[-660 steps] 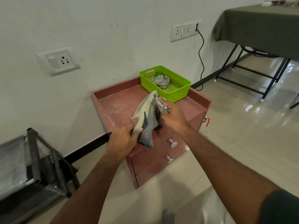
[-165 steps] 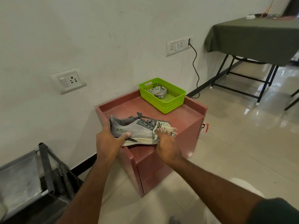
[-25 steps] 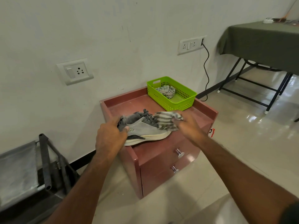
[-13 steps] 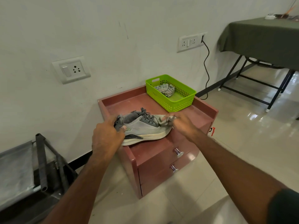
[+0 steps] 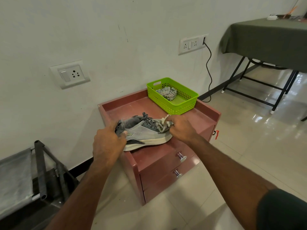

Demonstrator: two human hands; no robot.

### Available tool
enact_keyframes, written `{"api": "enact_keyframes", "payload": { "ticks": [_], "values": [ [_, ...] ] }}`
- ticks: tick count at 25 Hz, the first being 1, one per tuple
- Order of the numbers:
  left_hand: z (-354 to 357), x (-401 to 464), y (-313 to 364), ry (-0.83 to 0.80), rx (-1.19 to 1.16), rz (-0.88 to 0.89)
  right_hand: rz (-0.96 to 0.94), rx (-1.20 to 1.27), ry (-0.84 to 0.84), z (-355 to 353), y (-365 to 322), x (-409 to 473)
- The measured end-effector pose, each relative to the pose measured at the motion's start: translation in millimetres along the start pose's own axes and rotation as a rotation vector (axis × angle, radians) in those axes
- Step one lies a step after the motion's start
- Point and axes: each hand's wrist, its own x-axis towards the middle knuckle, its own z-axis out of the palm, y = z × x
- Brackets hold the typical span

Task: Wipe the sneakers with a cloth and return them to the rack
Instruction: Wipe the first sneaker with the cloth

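The sneaker [image 5: 146,133] looks matt grey fabric with a rubbery sole. The basket [image 5: 176,106] is perforated green plastic. Floor tiles [image 5: 249,146] shine glossy.

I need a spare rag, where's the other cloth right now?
In the head view, the spare striped cloth lies inside the green basket at the cabinet's back right corner.

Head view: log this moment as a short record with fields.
sneaker: grey sneaker, sole down at the cabinet top's front edge
left hand: left hand grips the heel
right hand: right hand holds the cloth against the laces, near the toe
basket: green basket at the cabinet's back, holding another cloth
rack: rack on the floor, left
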Motion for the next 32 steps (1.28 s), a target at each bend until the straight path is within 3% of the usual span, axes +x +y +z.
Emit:
{"api": "enact_keyframes", "payload": {
  "ticks": [2,6,8,11,12,14,16,20,24,29,32],
  "values": [
    [0.2,-0.1,-0.4,-0.001,-0.004,-0.001,-0.048,0.016,0.045,12.8,5.1,-3.1],
    [2.1,-0.4,-0.9,-0.002,0.006,0.012,-0.069,-0.071,-0.269,15.6,6.8,0.1],
    [2.2,-0.1,-2.1,-0.003,-0.003,0.003,-0.007,-0.042,-0.205,9.1,6.1,5.8],
    [2.6,1.6,-3.4,0.001,-0.008,0.005,0.063,0.102,0.023,15.8,4.1,2.1],
    [2.9,1.7,-4.1,0.003,-0.01,0.002,0.045,0.102,0.001,19.7,1.8,0.6],
    [3.9,1.6,-4.4,0.004,-0.003,-0.005,0.007,0.028,-0.209,21.6,-2.0,-1.4],
    [4.2,0.7,-4.6,0.002,0.003,-0.006,0.054,0.052,-0.274,9.4,-0.9,2.6],
    [4.1,3.5,-4.9,0.002,-0.013,0.001,0.113,0.104,-0.011,-7.2,0.7,-6.6],
    [4.7,2.7,-3.5,0.006,-0.007,0.005,0.088,-0.29,-0.202,10.2,-19.4,-21.6],
    [5.9,5.2,-5.7,0.012,0.004,0.008,0.183,-0.222,-0.186,28.8,-67.5,-41.7],
    [4.8,5.3,-6.9,0.0,0.021,0.028,0.14,-0.008,-0.104,35.0,-81.9,-37.9]
  ]
}}
